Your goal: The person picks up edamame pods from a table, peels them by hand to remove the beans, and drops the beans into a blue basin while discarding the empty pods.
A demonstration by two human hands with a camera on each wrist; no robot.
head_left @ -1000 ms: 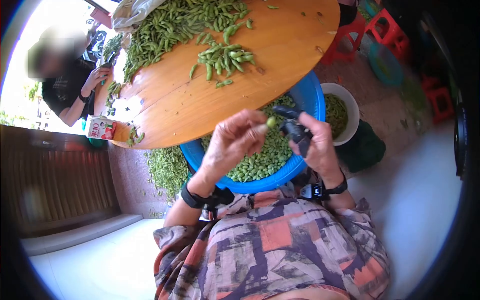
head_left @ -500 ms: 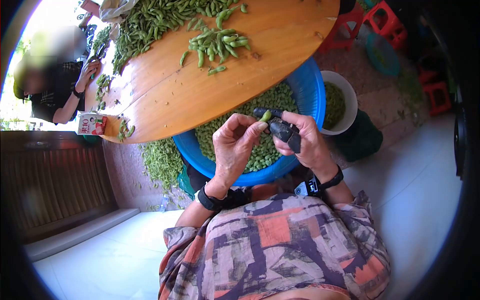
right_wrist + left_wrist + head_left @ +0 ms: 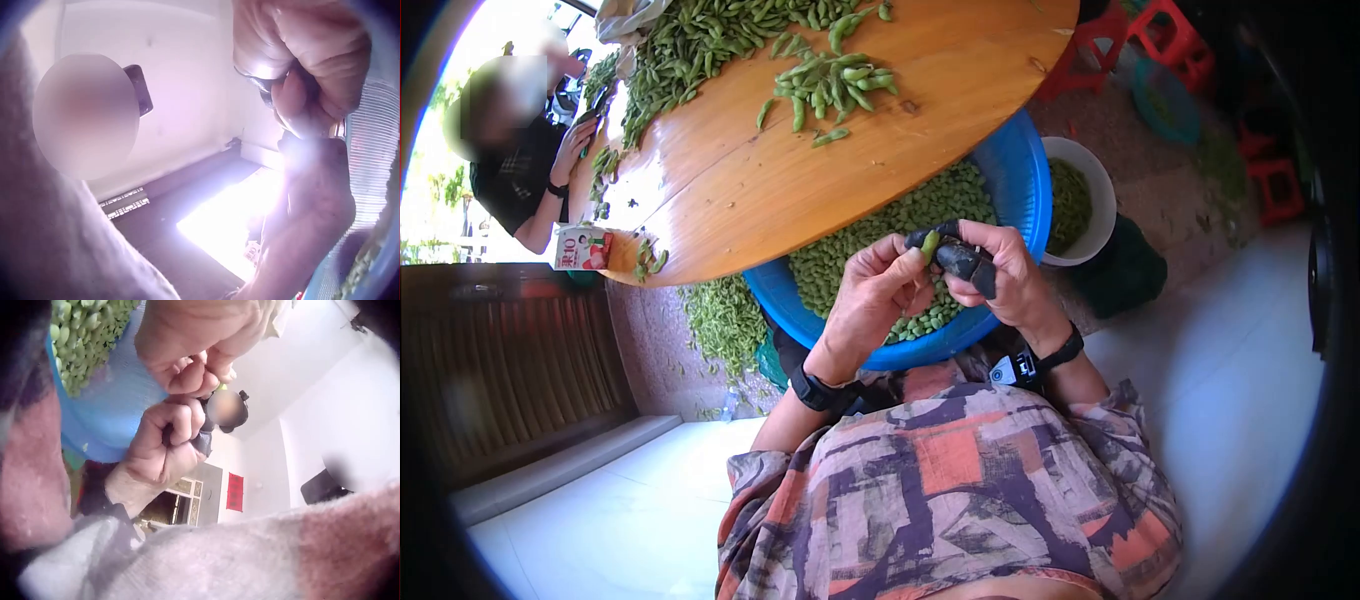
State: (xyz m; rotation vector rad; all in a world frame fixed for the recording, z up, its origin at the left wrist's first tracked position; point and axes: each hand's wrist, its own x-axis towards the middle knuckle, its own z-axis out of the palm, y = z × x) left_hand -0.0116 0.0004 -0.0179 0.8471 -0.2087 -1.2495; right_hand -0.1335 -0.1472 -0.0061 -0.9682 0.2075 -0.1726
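Observation:
A green pod (image 3: 930,243) is pinched between the thumb and forefinger of the left hand (image 3: 874,295). The right hand (image 3: 1008,275), with black coverings on its thumb and forefinger, holds the other side of the same pod. Both hands are over a blue basin (image 3: 1028,190) holding many shelled green beans (image 3: 830,262). In the left wrist view the left hand (image 3: 203,337) meets the right hand (image 3: 159,444), a bit of green between them. The right wrist view shows the right hand (image 3: 312,56) above the left hand (image 3: 312,212); the pod is hidden there.
A wooden table (image 3: 800,190) carries piled pods (image 3: 690,50), a smaller heap (image 3: 832,82) and a drink carton (image 3: 583,248). Right of the basin stands a white bucket (image 3: 1105,200). Pods lie on the floor (image 3: 725,325). Red stools (image 3: 1170,45) stand behind; a person (image 3: 515,170) sits across the table.
The hands have come together around the pod, which was blurred between them a second ago. Since half a second ago they have barely moved. The person across the table has shifted position.

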